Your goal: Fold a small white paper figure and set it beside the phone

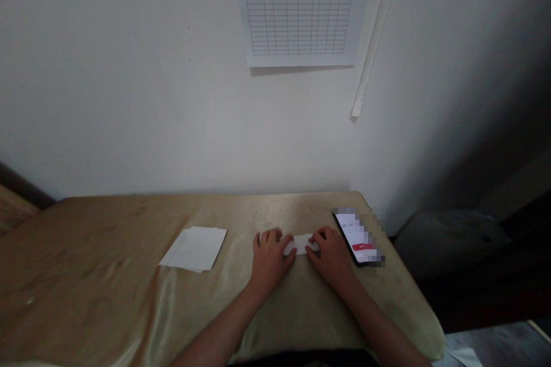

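just left of the slim black rectangular phone with a lit glass screen, a small white oblong of paper is pinched at both ends, the left hand and right hand each with fingers curled nearly closed on it. uneven pressure could skew or wrinkle it; a rightward slip might knock the phone.

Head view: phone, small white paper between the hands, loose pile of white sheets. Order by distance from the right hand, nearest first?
From the right hand:
1. Small white paper: at its fingertips, on its left.
2. Phone: just to its right.
3. Pile of white sheets: well to its left, beyond the left hand.
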Tool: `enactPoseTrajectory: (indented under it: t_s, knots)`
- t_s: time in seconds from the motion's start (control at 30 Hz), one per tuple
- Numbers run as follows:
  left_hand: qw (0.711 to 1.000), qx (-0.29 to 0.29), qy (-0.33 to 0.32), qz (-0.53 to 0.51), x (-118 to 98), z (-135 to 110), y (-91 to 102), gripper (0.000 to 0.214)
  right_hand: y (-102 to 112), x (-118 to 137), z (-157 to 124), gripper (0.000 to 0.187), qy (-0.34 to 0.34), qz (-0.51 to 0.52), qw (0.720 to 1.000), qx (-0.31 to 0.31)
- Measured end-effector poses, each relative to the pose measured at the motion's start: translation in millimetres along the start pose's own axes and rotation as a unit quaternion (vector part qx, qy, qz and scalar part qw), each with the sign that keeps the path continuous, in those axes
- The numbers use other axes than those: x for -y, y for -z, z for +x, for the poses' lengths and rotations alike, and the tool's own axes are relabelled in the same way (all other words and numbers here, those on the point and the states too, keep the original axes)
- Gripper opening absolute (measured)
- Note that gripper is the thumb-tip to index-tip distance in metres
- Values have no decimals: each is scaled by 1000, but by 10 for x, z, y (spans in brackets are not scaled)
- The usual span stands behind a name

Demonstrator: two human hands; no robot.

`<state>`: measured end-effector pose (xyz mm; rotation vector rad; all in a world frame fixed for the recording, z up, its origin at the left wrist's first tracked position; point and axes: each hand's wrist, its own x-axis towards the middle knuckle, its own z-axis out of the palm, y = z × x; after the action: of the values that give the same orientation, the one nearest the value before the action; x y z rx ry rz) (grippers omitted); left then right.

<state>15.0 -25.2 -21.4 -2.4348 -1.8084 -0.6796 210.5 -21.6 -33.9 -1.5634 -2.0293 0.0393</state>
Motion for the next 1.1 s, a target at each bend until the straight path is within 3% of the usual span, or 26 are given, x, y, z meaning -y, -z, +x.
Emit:
enactPoseTrajectory:
  t_s: [0.37, 0.8, 1.1]
  knots:
    - [1000, -8, -13, -1, 8, -9, -11, 29, 35, 22, 6, 9, -12, 3, 1000, 19]
    - [997, 54, 42, -24, 29, 24, 21, 35, 49, 70, 25, 29, -65, -1, 996, 62]
    - [987, 125, 70, -65, 131, 101, 89, 41, 76, -11, 61, 28, -90, 47, 991, 92]
